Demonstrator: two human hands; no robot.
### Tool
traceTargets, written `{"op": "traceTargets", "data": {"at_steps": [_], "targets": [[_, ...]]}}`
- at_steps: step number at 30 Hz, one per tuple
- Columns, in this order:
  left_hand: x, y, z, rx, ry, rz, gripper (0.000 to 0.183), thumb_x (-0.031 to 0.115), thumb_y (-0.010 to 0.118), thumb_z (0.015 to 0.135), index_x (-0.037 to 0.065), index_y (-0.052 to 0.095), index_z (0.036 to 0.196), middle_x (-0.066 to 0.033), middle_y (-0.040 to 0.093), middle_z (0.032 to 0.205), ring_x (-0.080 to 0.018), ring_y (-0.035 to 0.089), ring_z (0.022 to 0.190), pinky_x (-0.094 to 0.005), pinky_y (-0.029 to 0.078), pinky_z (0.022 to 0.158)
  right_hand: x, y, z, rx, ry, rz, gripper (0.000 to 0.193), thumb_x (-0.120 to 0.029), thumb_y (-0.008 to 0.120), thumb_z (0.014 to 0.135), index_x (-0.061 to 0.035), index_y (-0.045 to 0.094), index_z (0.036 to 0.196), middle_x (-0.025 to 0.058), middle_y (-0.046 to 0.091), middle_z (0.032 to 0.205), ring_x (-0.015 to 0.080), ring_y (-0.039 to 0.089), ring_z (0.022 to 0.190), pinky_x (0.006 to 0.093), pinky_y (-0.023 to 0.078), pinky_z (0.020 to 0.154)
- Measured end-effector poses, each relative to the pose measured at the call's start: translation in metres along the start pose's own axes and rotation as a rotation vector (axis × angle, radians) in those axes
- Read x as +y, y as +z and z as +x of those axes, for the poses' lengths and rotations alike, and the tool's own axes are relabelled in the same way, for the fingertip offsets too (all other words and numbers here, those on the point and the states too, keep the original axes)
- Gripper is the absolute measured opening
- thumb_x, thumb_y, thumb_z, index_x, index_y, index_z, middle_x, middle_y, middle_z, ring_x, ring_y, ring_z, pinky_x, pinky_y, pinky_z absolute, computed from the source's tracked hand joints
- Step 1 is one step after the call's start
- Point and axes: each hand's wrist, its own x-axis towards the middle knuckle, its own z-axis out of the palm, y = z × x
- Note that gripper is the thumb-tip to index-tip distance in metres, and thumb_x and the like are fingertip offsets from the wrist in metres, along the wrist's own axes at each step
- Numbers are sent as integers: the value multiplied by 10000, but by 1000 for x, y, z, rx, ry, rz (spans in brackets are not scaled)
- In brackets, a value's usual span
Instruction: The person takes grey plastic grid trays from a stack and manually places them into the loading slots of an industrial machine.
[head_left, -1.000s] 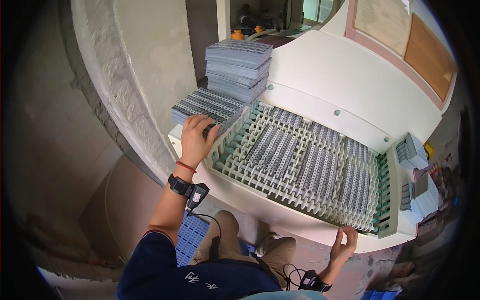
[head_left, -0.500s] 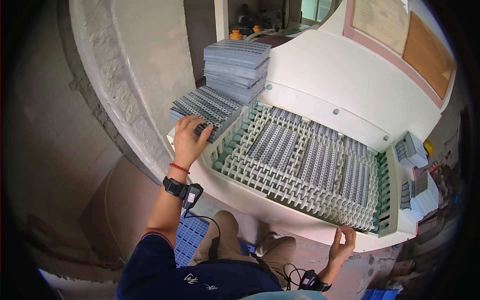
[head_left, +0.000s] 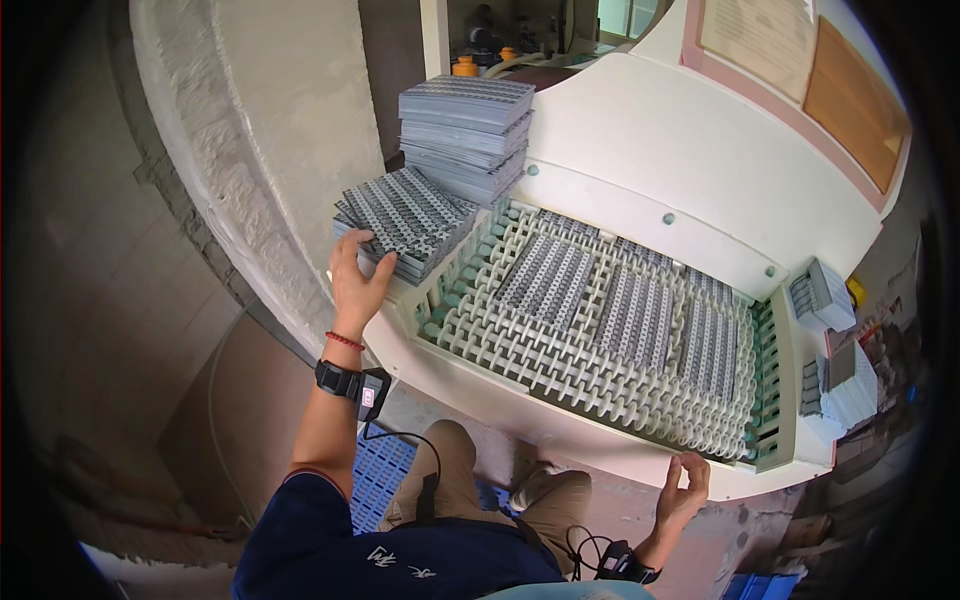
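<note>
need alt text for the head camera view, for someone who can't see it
Seen from above, a person's left hand rests on a low stack of grey ridged trays beside a white slatted conveyor carrying four more grey trays. The right hand touches the conveyor's near edge, and a taller tray stack stands behind.

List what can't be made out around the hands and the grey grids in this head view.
- Left hand: fingertips hidden under the low grid stack.
- Tall grid stack: layer count too fine to tell.
- Right hand: contact with the machine rim unclear.
- Shelves at right: contents warped near the fisheye rim.
</note>
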Motion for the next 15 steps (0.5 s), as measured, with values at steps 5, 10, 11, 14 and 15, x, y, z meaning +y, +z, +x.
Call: {"op": "traceTargets", "data": {"at_steps": [5,10,11,14,15], "targets": [[-29,-7,0,37,-452,-377,382,82,619,781,-16,461,1115,-138,535,1044,-218,548,945,-313,502,690,1,1,1,-8,5,10,87,-68,632,781,11,606,806,153,587,876,294,571,838,372,446,757],[-20,-22,15,-189,-996,-1241,261,164,481,901,-52,448,1044,-194,598,903,-234,623,691,-289,512,524,-4,6,1,-20,-6,32,89,-71,628,786,13,601,800,150,588,878,296,571,834,373,446,760],[-19,-21,18,-208,-1021,-1320,290,207,378,946,-62,433,1039,-251,599,916,-270,636,647,-306,534,506,-5,7,1,-24,-5,32,91,-72,628,786,13,600,798,150,589,876,295,571,834,374,446,761],[-18,-19,22,-237,-1092,-1321,312,187,323,956,-80,386,1105,-275,587,959,-297,645,729,-335,568,570,-7,7,1,-29,-11,30,92,-74,628,787,13,600,798,150,590,875,294,571,834,374,445,762],[-18,-18,21,-240,-1094,-1324,312,187,323,956,-80,386,1105,-275,587,959,-297,645,729,-335,568,570,-7,6,1,-30,-14,27,92,-74,627,787,12,600,800,150,591,875,294,572,834,374,445,763]]}}
